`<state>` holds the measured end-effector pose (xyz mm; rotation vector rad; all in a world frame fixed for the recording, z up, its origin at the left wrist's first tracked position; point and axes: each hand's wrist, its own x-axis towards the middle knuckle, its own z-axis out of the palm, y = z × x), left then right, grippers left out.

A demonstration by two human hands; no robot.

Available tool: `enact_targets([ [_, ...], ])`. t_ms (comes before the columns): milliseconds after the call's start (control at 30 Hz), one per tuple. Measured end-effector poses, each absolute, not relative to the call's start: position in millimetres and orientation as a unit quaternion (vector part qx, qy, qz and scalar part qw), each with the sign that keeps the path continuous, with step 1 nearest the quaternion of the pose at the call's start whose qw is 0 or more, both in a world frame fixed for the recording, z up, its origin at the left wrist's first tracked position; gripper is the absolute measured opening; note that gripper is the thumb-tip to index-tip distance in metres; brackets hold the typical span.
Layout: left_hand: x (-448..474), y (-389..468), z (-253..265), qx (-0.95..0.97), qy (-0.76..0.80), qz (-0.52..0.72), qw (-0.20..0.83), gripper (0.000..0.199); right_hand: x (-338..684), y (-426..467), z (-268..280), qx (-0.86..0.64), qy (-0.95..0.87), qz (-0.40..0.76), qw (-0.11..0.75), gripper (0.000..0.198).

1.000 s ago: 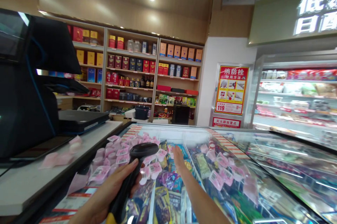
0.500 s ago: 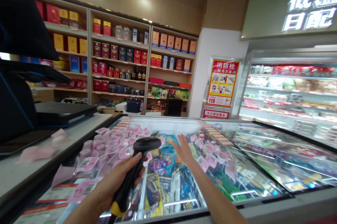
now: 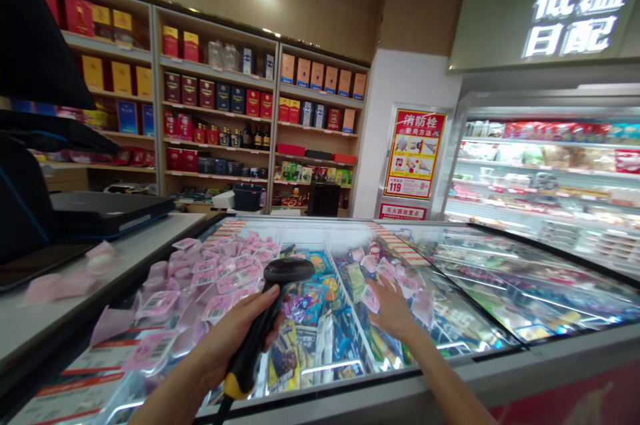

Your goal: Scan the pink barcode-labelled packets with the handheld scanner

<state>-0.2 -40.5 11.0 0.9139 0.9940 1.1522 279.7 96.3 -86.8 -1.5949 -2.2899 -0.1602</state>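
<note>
My left hand [image 3: 234,333] is wrapped around the handle of a black barcode scanner [image 3: 260,318] with a yellow band near its cable. The scanner's head points up and to the right above the chest freezer [image 3: 350,228]. Stretched over the freezer's glass top, my right hand [image 3: 393,308] has its fingers apart at a small group of pink cups with barcode labels [image 3: 371,298]. Whether the fingertips touch a cup cannot be made out. To the left of the scanner lies a large heap of similar pink cups [image 3: 210,275]. Colourful frozen packs [image 3: 305,305] show through the glass.
At left, a counter [image 3: 150,242] holds a dark checkout machine [image 3: 100,212] and a few blurred pink cups [image 3: 65,288]. Shelves of boxed goods [image 3: 215,95] line the back wall. A second freezer section [image 3: 500,278] and a lit display fridge [image 3: 545,178] stand at right.
My right hand has moved right, from above the middle packs to the right-hand group of pink cups. My left hand still grips the scanner. The view has turned slightly right.
</note>
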Motion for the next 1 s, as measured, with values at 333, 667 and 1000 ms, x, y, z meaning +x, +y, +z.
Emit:
enact_targets([
  [333,-4,-43,12,0.388,0.451,0.521,0.612,0.029,254,121,-75,-0.576,-0.792,-0.069,0.191,0.044],
  [667,-15,-37,9,0.396,0.443,0.513,0.62,0.029,195,157,-82,-0.575,-0.682,0.172,0.418,0.039],
  [1000,-24,-32,12,0.399,0.443,0.528,0.605,0.028,213,147,-87,-0.483,-0.751,0.227,0.389,0.055],
])
